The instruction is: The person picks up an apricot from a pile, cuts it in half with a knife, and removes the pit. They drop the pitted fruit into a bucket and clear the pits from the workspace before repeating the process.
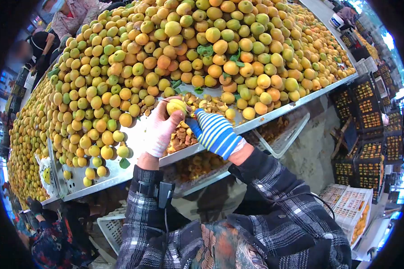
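A yellow apricot (176, 106) is gripped between the thumb and fingers of my left hand (160, 130), which wears a pale pinkish-white glove. Right beside it, my right hand (216, 134), in a blue-and-white striped glove, is closed with its fingertips near the fruit. Whatever those fingers grip is too small and hidden to name. Below both hands lies a heap of brownish cut pieces (182, 138) at the table's edge. Yellow cut apricot pieces (213, 106) are spread just beyond my right hand. A large pile of whole apricots (179, 49) rises behind.
The metal table's rim (265, 120) runs diagonally before me. Beneath it stand a white plastic crate (296, 139) and fruit scraps (197, 167). Stacked black crates of fruit (368, 154) and white crates (345, 201) are at right. Other people (72, 18) stand around the table.
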Motion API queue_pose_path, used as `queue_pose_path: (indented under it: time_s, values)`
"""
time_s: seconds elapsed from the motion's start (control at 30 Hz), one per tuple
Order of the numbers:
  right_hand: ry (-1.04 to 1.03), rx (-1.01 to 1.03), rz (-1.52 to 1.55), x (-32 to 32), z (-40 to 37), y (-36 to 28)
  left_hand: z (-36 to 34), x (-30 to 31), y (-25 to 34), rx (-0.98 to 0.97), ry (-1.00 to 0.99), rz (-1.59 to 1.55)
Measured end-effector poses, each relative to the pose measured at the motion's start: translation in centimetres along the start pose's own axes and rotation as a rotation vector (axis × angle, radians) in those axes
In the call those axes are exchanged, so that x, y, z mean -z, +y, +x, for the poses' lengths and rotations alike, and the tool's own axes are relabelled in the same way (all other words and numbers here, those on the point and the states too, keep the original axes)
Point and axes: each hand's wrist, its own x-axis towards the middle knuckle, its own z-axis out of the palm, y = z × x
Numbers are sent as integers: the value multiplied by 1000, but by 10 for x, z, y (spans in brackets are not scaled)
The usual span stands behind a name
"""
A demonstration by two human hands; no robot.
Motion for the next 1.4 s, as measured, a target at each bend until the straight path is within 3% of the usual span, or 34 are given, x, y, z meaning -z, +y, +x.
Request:
queue_pose_path:
  time_s: [0.03, 0.13, 0.17, 0.23, 0.27, 0.57, 0.7, 0.77, 0.83, 0.9, 0.97, 1.13, 1.2, 1.4]
  values:
    - [-9, -18, 22, -3, 1, 3, 0, -4, -1, 2, -5, 3]
    - [77, 60, 11, -6, 2, 7, -2, -24, -1, 72, 119, -480]
    - [96, 65, 3, -5, 2, 6, -2, -26, -5, 71, 117, -479]
    - [109, 74, -11, -4, 3, 7, 0, -33, -8, 315, 58, -996]
    - [80, 55, -41, -4, 3, 9, 0, -39, -9, 260, 29, -1087]
    - [58, 1, -87, 1, 5, -4, 1, -28, -9, -26, 124, -620]
    - [-14, -6, -90, 3, 4, -4, -1, -25, -1, -87, 183, -210]
    - [-16, -13, -78, 0, 4, -3, -2, -26, 1, -82, 174, -254]
    - [25, 11, -52, -1, 4, -1, -1, -30, -4, -84, 234, -619]
    - [-1, -12, -85, -3, 6, 1, 0, -26, -24, -53, 227, -735]
    - [-7, -18, -96, -5, 5, 1, 2, -22, -38, 232, 100, -1100]
    - [-40, -51, -74, -10, 6, 1, 5, -22, -35, 205, 188, -862]
    - [-50, -52, -78, -8, 7, -3, 4, -24, -31, 42, 273, -675]
    - [-46, -33, -57, -13, 7, -6, -1, -33, -23, -51, 400, -389]
